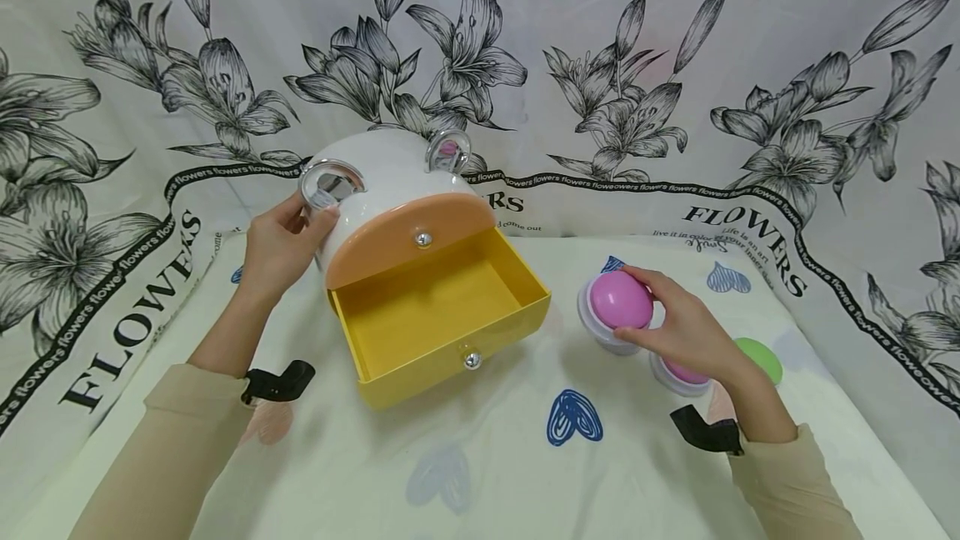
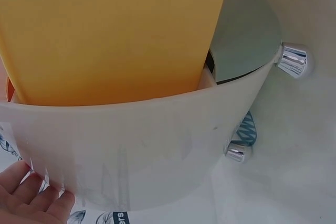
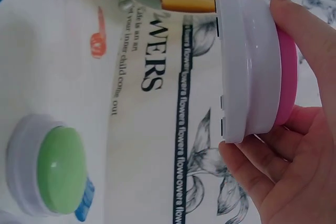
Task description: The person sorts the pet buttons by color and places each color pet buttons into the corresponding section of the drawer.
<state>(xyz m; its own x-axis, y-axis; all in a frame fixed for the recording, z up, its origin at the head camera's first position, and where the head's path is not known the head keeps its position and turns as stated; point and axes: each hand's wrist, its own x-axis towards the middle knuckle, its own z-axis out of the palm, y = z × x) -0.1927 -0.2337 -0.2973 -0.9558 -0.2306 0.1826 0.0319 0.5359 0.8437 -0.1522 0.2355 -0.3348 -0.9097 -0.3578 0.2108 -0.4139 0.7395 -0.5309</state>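
Note:
A rounded white drawer box [image 1: 382, 161] with an orange front panel and round chrome fittings stands left of centre in the head view. Its yellow drawer [image 1: 442, 282] is pulled out, with nothing inside. My left hand [image 1: 281, 244] holds the box's left side, thumb towards the front; in the left wrist view its fingertips touch the white shell [image 2: 121, 150]. Between thumb and fingers, my right hand [image 1: 693, 327] grips a round push button [image 1: 621, 300] with a pink dome and white base. The right wrist view shows this white base [image 3: 249, 66] side-on, apart from the cloth.
A second pink-topped button [image 1: 681, 375] lies partly under my right hand. Behind the right wrist is a green-topped button [image 1: 759, 359], shown whole in the right wrist view. Heart-printed white cloth [image 1: 510, 457] covers the table; a flower-printed curtain [image 1: 525, 65] rises behind.

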